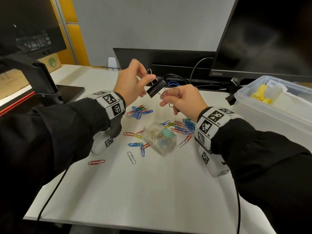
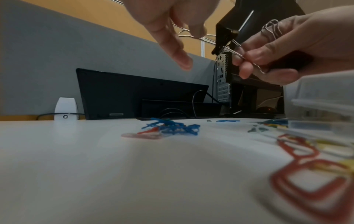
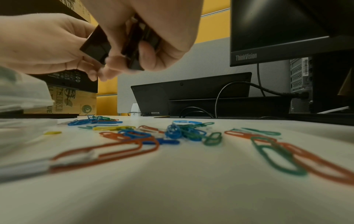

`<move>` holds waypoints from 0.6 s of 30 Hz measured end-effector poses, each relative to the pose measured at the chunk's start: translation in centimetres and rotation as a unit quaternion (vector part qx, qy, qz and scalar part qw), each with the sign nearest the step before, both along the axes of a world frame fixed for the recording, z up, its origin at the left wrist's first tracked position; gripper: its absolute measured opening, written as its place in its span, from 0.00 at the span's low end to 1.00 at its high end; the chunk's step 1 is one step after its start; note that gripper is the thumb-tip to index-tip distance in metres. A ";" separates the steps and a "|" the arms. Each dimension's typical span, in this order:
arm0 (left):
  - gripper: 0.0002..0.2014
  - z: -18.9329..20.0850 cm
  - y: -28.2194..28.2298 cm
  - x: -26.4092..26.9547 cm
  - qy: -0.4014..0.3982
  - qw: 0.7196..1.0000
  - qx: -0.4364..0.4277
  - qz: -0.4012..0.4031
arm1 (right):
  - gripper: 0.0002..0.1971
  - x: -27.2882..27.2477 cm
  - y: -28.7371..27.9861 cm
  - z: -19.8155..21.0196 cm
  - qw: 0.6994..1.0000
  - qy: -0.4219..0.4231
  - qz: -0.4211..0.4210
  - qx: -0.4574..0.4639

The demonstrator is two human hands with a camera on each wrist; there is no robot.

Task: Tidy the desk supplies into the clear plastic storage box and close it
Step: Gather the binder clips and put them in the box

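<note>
Head view, centre of frame: one black binder clip (image 1: 156, 87) is held in the air between both hands, above the white desk (image 1: 152, 191). Its long axis runs from lower left to upper right. The left hand (image 1: 130, 81) pinches the upper wire handle between thumb and fingertips; the right hand (image 1: 183, 98) pinches the lower wire handle and is curled round at least one further black binder clip, seen best in the right wrist view; how many it holds cannot be told.

The clear plastic storage box (image 1: 270, 105) stands open at the right edge of the frame, well apart from the clip. It lies to the right of the grip, so the right hand is judged the nearer one for the drop.

Counts: one storage box; one small clear case (image 1: 159, 140) below centre; coloured paper clips (image 1: 184, 126), several dozen loose in two clusters plus strays, too tangled for an exact count.
</note>
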State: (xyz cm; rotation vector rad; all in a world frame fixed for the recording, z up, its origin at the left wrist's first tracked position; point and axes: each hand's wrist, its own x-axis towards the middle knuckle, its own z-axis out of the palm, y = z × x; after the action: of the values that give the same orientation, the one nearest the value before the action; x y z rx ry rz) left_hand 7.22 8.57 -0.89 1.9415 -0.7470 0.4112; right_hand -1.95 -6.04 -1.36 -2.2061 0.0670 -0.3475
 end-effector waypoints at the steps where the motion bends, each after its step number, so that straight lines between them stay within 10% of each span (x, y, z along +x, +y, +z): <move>1: 0.09 -0.1 -0.1 -0.1 -0.013 1.000 0.019 0.002 | 0.09 0.0 0.1 0.0 1.000 0.004 -0.001 -0.012; 18: 0.21 -0.1 -0.3 -2.7 0.018 0.952 0.270 -0.144 | 0.08 -0.1 0.1 0.2 0.990 -0.005 0.009 -0.140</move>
State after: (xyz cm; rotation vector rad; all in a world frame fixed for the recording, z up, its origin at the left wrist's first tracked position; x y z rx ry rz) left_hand 4.56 8.27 -0.95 2.2825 -1.1914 -0.0179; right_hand -2.09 -5.92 -1.16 -2.4801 -0.0076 -0.3778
